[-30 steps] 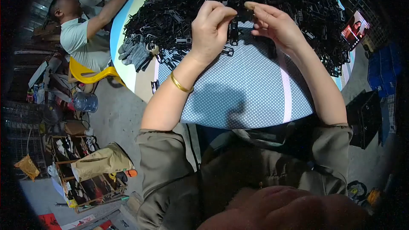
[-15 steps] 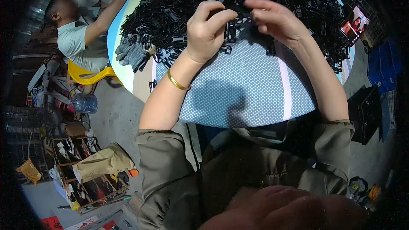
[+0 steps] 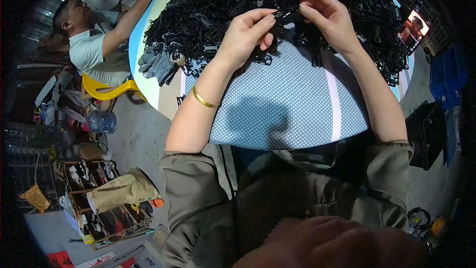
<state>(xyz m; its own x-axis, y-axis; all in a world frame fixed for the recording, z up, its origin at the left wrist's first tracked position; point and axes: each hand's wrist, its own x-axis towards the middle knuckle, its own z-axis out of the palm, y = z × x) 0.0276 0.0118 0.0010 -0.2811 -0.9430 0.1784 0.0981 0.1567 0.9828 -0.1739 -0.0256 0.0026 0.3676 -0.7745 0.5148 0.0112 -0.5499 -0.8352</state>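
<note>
Between my fingertips, over the near edge of a heap of small black frame-like parts (image 3: 198, 25), is a slim black part (image 3: 286, 16). Its exact kind is too small and dark to make out. My left hand (image 3: 248, 35) pinches one end between thumb and forefinger, the other fingers curled beneath. At the opposite end the thumb and forefinger of my right hand (image 3: 329, 22) close on it. Under my wrists lies a dotted blue-grey cloth (image 3: 297, 94) with a pale stripe. A loose black part (image 3: 263, 59) rests on the cloth below my left hand.
Grey gloves (image 3: 157, 64) lie on the round table's left side. A phone (image 3: 413, 29) with a lit screen stands at the right rim. Across to the left, another person (image 3: 91, 52) sits by a yellow chair (image 3: 109, 89). A black box (image 3: 424, 134) stands right of me.
My hands were apart, the right one blurred with its fingers extended. Now their fingertips are close together with the black part between them. The phone's picture has changed.
</note>
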